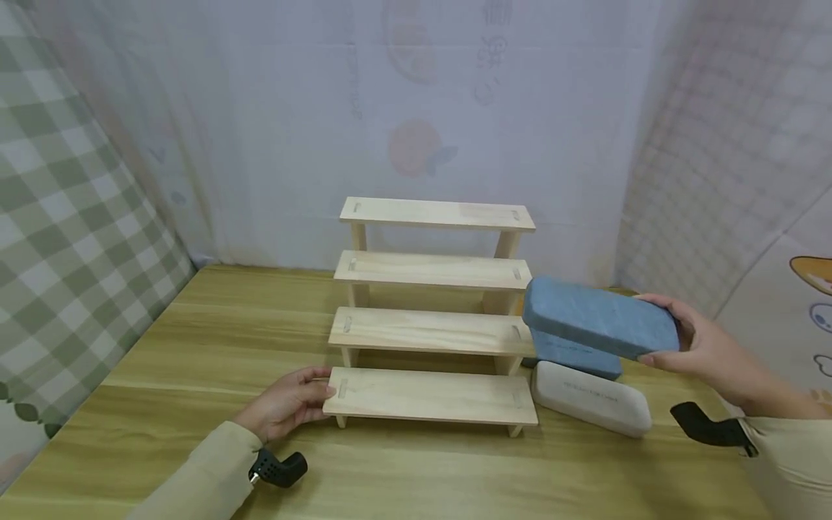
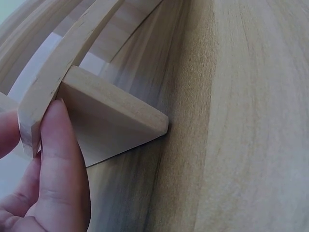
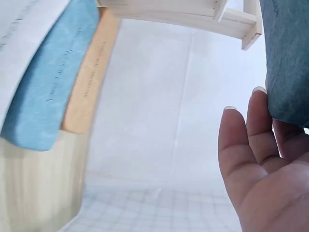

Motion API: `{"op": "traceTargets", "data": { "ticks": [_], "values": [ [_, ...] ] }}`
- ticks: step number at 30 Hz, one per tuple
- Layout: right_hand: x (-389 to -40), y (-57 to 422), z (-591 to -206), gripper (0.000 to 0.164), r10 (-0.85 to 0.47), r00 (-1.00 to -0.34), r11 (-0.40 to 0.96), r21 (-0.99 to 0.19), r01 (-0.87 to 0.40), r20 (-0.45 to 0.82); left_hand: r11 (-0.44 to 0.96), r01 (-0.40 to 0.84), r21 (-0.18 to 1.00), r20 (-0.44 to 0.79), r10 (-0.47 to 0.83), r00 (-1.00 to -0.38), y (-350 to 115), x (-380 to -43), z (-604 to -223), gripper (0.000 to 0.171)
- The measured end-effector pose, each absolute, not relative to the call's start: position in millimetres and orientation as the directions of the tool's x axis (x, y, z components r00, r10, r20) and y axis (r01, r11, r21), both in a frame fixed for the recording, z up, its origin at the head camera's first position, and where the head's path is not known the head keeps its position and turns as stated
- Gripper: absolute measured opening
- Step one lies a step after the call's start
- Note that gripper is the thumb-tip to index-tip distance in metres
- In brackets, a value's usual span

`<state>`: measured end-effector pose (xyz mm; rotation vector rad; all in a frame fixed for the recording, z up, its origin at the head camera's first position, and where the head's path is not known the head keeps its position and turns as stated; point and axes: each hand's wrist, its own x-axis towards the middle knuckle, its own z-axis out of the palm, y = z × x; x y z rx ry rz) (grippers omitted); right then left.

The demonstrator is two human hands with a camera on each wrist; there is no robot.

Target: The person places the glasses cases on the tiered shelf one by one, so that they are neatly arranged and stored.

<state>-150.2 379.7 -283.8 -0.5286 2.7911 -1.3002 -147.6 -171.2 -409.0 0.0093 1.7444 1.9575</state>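
Note:
A four-tier wooden step rack (image 1: 432, 393) stands on the table. My left hand (image 1: 289, 404) pinches the left end of its lowest board; in the left wrist view the thumb and fingers (image 2: 63, 164) lie on either face of that board, beside its leg (image 2: 116, 104). On the right, my right hand (image 1: 708, 354) grips one end of a blue glasses case (image 1: 598, 318), held in the air beside the second-lowest board. Below it lie a white glasses case (image 1: 591, 399) and another blue case (image 1: 575, 356), partly hidden. The right wrist view also shows an orange case (image 3: 89, 77) beside them.
A wood-grain table (image 1: 260, 318) carries everything. White printed cloth (image 1: 279, 144) hangs behind it, green checked cloth (image 1: 71, 195) at the left, and a pale gridded cloth (image 1: 715, 130) at the right. A black wrist mount (image 1: 279, 468) sits on each sleeve.

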Motion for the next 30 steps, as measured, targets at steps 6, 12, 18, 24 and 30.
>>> {"op": "traceTargets", "data": {
  "ticks": [6, 12, 18, 24, 30],
  "values": [
    [-171.2, 360.2, -259.8, 0.071, -0.344, -0.926, 0.573, -0.747, -0.338, 0.155, -0.044, -0.371, 0.927, -0.328, 0.381, -0.864, -171.7, -147.6, -410.3, 0.068],
    [-190.3, 337.0, -235.4, 0.072, -0.333, -0.933, 0.609, -0.726, -0.321, 0.134, -0.044, -0.373, 0.927, -0.328, 0.388, -0.861, -171.9, -148.0, -412.5, 0.069],
    [-209.6, 305.4, -214.4, 0.072, -0.310, -0.946, 0.581, -0.767, -0.270, 0.099, -0.047, -0.369, 0.928, -0.322, 0.396, -0.860, -173.2, -148.9, -412.5, 0.068],
    [-228.4, 281.2, -200.3, 0.072, -0.316, -0.946, 0.570, -0.782, -0.254, 0.077, -0.052, -0.373, 0.926, -0.324, 0.395, -0.860, -173.7, -149.2, -410.0, 0.068],
    [-249.1, 261.2, -191.3, 0.073, -0.324, -0.943, 0.567, -0.781, -0.260, 0.079, -0.056, -0.374, 0.926, -0.324, 0.396, -0.860, -173.3, -149.3, -408.6, 0.067]
  ]
}}
